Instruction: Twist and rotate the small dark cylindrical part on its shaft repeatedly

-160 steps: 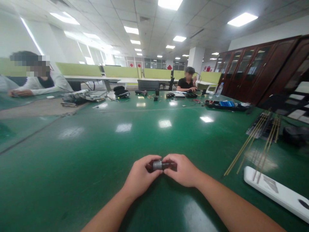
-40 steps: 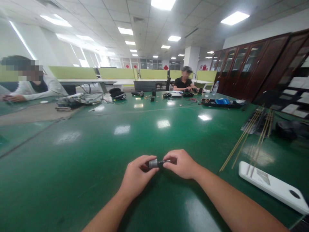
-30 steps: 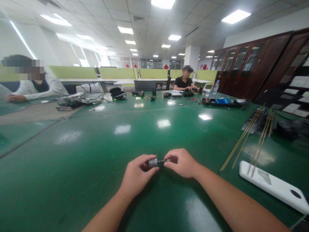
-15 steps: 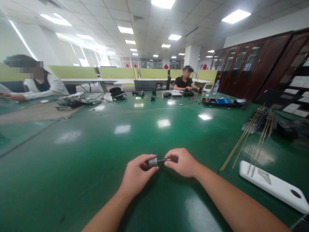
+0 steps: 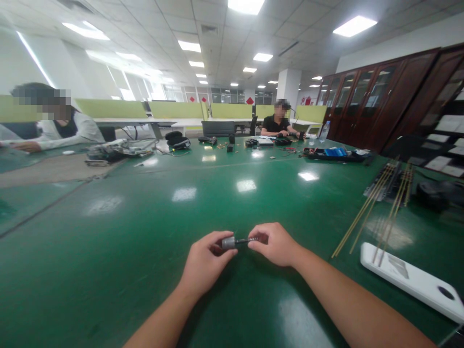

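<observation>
My left hand (image 5: 207, 258) grips a short grey cylinder (image 5: 228, 242) between thumb and fingers, just above the green table. A thin dark rod (image 5: 242, 241) stands out from the cylinder's right end, roughly level. Thumb and fingertips of my right hand (image 5: 273, 244) pinch the rod's far end, where a bit of shiny, ridged metal shows. Whether rod and cylinder are one piece or two, I cannot tell. My fingers partly cover both ends.
On the green table (image 5: 145, 212), a white slab-like device (image 5: 409, 280) and several thin brass-coloured rods (image 5: 362, 212) lie at right. A black tray (image 5: 333, 153) and a bottle (image 5: 324, 131) stand farther back. Two other people sit at the far side and far left.
My hands have moved very slightly apart, and a little more of the dark rod shows between them. Both grips look the same.
</observation>
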`<state>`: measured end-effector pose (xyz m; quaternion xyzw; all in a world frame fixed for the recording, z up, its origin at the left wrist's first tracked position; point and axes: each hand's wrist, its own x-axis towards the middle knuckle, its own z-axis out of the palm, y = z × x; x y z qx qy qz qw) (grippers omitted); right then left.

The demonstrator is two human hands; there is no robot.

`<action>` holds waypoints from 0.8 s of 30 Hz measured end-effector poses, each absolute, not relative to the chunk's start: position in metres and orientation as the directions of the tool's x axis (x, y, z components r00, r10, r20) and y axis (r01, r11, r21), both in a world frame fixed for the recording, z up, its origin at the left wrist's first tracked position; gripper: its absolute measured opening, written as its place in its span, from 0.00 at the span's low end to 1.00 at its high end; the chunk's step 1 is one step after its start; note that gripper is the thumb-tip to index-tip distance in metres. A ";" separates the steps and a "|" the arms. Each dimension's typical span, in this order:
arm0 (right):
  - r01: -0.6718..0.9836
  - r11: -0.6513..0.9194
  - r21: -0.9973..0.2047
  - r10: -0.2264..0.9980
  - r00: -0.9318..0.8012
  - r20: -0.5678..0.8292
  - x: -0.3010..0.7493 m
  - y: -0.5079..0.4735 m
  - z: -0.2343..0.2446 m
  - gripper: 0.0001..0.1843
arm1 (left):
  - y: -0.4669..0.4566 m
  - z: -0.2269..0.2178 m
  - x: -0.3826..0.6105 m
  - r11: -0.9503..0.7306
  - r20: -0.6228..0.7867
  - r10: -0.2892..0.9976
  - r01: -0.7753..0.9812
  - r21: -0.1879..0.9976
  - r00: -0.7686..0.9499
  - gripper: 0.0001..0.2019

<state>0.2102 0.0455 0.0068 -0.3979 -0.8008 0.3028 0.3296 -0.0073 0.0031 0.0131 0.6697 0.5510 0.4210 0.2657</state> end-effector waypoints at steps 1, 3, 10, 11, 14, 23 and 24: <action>0.437 0.499 -0.748 0.837 -0.467 0.285 0.210 0.045 0.007 0.06 | 0.003 0.013 -0.007 -0.249 0.268 0.963 0.514 0.821 0.038 0.15; 0.436 0.495 -0.752 0.838 -0.469 0.279 0.211 0.045 0.008 0.05 | 0.004 0.014 -0.008 -0.244 0.263 0.964 0.514 0.822 0.038 0.15; 0.441 0.489 -0.753 0.842 -0.465 0.274 0.210 0.045 0.008 0.05 | 0.004 0.015 -0.009 -0.237 0.255 0.966 0.510 0.827 0.036 0.17; 0.440 0.487 -0.755 0.842 -0.466 0.271 0.210 0.045 0.008 0.05 | 0.004 0.015 -0.009 -0.239 0.256 0.966 0.511 0.826 0.037 0.17; 0.434 0.484 -0.760 0.843 -0.464 0.272 0.210 0.046 0.009 0.05 | 0.006 0.013 -0.010 -0.234 0.251 0.967 0.518 0.822 0.038 0.17; 0.430 0.484 -0.762 0.844 -0.459 0.277 0.211 0.046 0.006 0.05 | 0.007 0.010 -0.012 -0.207 0.220 0.975 0.492 0.845 0.032 0.17; 0.431 0.482 -0.763 0.845 -0.459 0.274 0.211 0.046 0.006 0.05 | 0.006 0.010 -0.012 -0.205 0.219 0.975 0.490 0.847 0.029 0.18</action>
